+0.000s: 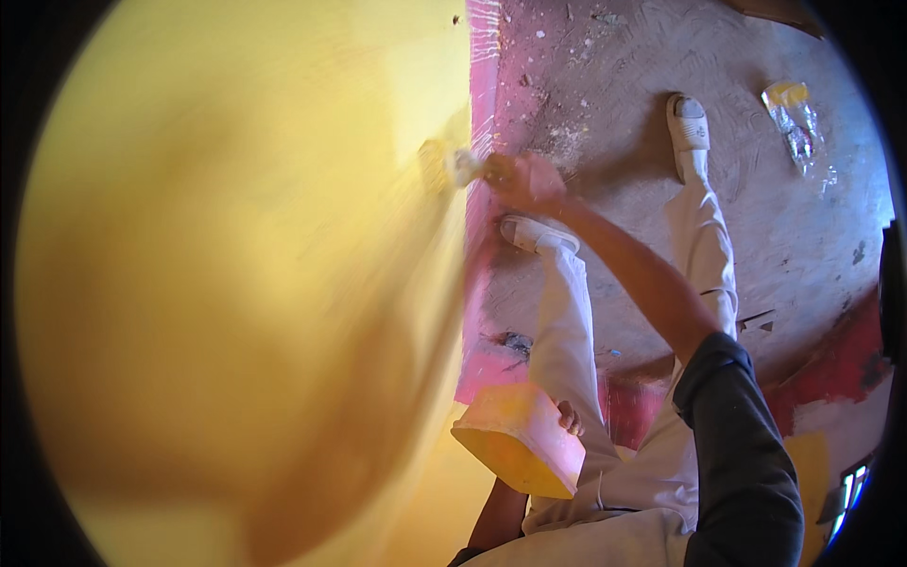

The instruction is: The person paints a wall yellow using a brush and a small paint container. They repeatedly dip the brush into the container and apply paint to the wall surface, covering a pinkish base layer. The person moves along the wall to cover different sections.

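My right hand (528, 183) is closed around the handle of a paintbrush (464, 167), whose bristles are at the yellow wall (297, 212) near its border with a pink band (482, 92). The brush head is blurred. Lower down, the fingers of my left hand (570, 418) grip the edge of a plastic container (521, 436) with yellow paint in it; the rest of that hand is hidden behind the container. The container is tilted in the picture and held in front of my legs, beside the wall.
My sandalled feet stand on a rough grey floor (623, 212) spattered with paint near the wall. A clear plastic wrapper or bottle (797, 131) with a yellow part lies at the right. Dark debris (517, 344) lies by the pink band, and a red-painted wall base (836, 354) is at lower right.
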{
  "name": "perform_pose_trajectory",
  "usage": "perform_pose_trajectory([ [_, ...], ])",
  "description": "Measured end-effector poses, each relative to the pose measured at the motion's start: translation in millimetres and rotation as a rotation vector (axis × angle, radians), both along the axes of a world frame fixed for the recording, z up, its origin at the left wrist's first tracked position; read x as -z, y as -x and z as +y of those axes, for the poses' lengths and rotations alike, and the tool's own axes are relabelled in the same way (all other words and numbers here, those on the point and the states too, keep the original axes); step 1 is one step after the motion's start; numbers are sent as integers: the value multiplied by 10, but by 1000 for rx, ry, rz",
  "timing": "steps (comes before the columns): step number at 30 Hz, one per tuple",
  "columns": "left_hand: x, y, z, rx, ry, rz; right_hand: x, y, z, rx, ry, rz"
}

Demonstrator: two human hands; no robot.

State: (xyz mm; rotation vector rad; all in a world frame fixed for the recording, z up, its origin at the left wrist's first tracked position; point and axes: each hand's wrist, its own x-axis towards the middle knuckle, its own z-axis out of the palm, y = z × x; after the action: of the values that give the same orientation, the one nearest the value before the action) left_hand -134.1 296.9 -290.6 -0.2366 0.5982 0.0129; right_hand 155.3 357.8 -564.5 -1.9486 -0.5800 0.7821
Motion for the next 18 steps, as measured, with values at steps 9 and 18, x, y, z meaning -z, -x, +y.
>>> perform_pose_trajectory([
  [9, -14, 220, 9, -12, -64, 133, 1304, -104, 27, 3, 663, 247],
  [18, -45, 22, 156, 20, -101, -29, 87, 154, 154, 39, 426, 259],
])
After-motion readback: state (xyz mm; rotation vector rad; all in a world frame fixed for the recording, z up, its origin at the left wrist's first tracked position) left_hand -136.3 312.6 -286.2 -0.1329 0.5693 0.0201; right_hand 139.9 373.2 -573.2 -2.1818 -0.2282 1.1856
